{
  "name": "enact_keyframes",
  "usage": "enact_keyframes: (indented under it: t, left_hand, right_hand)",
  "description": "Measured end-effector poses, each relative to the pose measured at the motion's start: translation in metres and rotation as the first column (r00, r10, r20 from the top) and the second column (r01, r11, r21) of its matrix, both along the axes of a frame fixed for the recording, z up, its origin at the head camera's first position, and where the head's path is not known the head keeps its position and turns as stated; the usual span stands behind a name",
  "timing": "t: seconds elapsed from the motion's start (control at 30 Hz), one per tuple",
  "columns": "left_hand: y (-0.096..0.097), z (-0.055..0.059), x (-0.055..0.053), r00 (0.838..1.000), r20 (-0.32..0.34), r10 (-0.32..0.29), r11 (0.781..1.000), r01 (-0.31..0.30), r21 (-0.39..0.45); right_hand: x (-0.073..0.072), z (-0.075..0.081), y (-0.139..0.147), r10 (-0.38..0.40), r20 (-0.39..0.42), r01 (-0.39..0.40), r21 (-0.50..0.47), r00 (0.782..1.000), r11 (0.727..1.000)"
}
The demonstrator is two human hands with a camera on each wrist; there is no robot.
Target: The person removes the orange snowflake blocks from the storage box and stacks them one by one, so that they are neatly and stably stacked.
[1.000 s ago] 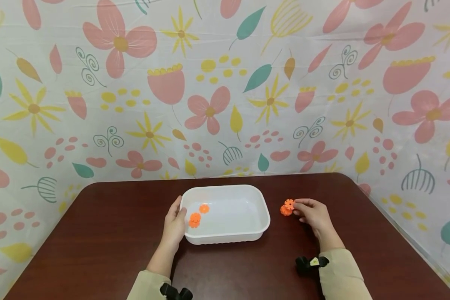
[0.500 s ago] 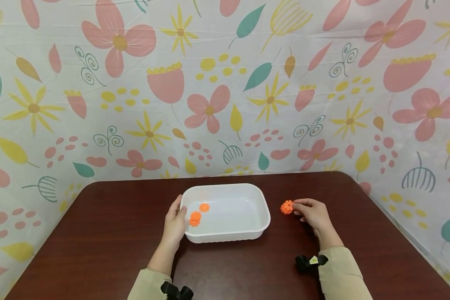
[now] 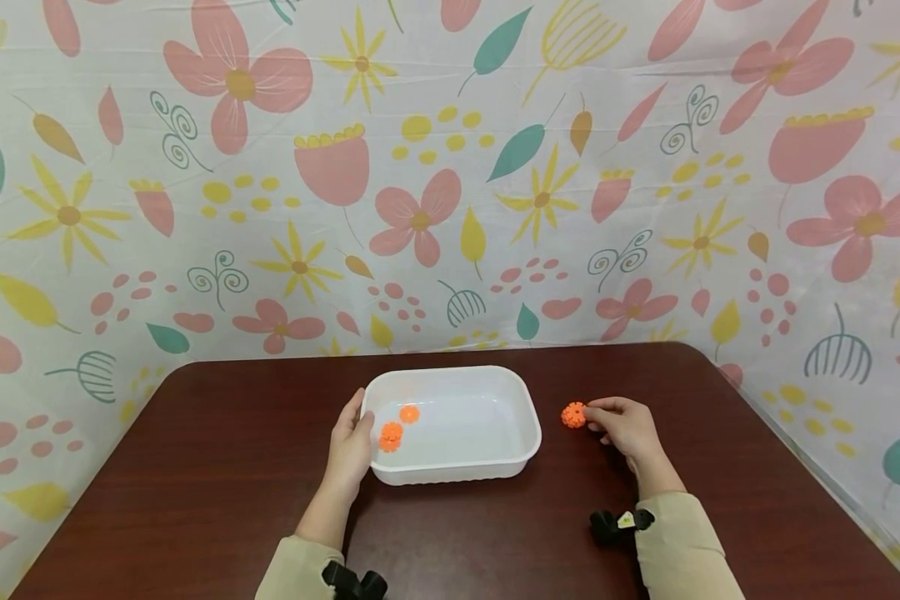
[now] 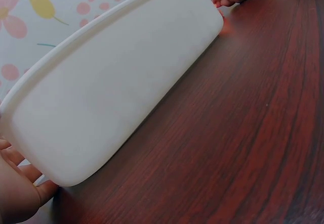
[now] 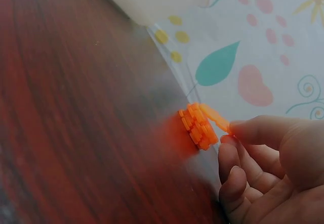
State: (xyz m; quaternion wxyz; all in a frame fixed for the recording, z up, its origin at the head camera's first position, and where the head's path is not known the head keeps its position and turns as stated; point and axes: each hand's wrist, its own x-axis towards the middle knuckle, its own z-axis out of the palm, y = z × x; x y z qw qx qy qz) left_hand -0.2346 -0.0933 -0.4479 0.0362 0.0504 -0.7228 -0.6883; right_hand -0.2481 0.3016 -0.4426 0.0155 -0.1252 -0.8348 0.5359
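My left hand [image 3: 350, 446] grips the left end of a white plastic basin [image 3: 457, 474], thumb over the rim and fingers outside. Inside it, near that end, lie a few orange snowflake discs [image 3: 391, 433]. On the table to the right of the basin is a small stack of orange snowflake discs [image 5: 196, 129]. Thumb and forefinger of my right hand [image 5: 268, 163] pinch one more orange snowflake disc [image 5: 217, 119] by its edge. That disc tilts against the top of the stack. In the left wrist view, the basin's outer side hides the discs inside.
The dark red-brown wooden table [image 3: 195, 467] ends at a flower-printed cloth [image 3: 450, 167] close behind the basin. Black wrist cameras are strapped near both sleeves, and the right wrist camera [image 3: 619, 527] hangs low over the table.
My right hand has lowered the pinched snowflake disc onto the stack, where it now overlaps the others. The left hand and the basin stay in place.
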Motion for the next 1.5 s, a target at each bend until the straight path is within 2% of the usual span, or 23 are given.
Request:
enact_keyframes:
  t: [0.6, 0.9, 1.2, 1.5]
  left_hand:
    - [0.001, 0.003, -0.004, 1.0, -0.015, 0.009, 1.0, -0.009, -0.006]
    - [0.003, 0.004, -0.004, 1.0, -0.03, -0.007, 0.999, 0.008, 0.033]
    - [0.004, 0.004, -0.004, 0.999, -0.031, -0.018, 0.999, 0.019, 0.033]
    - [0.002, 0.0, 0.0, 1.0, 0.0, 0.0, 1.0, 0.0, 0.014]
  right_hand:
    - [-0.003, 0.005, 0.003, -0.023, -0.007, 0.023, 0.027, 1.0, 0.999]
    - [-0.001, 0.014, 0.003, -0.061, -0.044, 0.06, -0.003, 0.997, 0.998]
    - [0.001, 0.018, -0.001, -0.054, -0.079, 0.052, -0.029, 0.995, 0.998]
    - [0.005, 0.019, -0.01, -0.028, -0.101, 0.023, -0.047, 0.995, 0.999]
